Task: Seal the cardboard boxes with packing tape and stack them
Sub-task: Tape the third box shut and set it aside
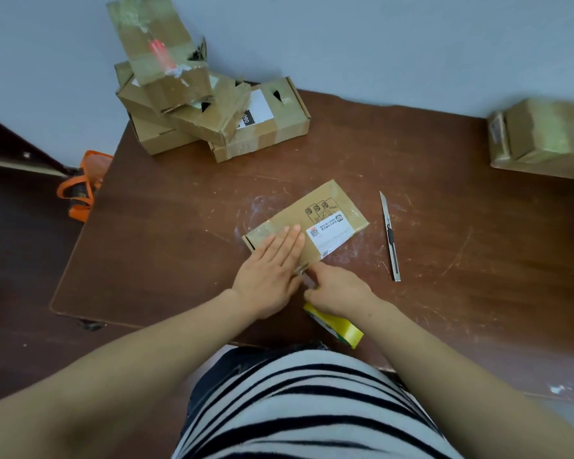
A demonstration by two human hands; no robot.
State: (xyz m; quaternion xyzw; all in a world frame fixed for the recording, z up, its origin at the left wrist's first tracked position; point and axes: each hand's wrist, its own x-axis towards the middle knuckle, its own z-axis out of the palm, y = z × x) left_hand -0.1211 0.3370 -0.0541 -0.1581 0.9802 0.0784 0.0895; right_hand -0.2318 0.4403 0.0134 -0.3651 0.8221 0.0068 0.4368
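Observation:
A flat cardboard box (332,210) with a white label and phone drawings lies in the middle of the brown table (179,200). My left hand (272,270) presses flat on the box's near end, fingers straight. My right hand (338,289) is curled at the box's near edge and pinches a strip of tape there. A yellow tape roll (337,326) lies under my right wrist near the table's front edge. A stack of several cardboard boxes (193,94) stands at the table's back left.
A utility knife (390,236) lies to the right of the flat box. Another taped box (544,137) sits at the back right edge. An orange bag (83,183) is on the floor left of the table. The wall is behind.

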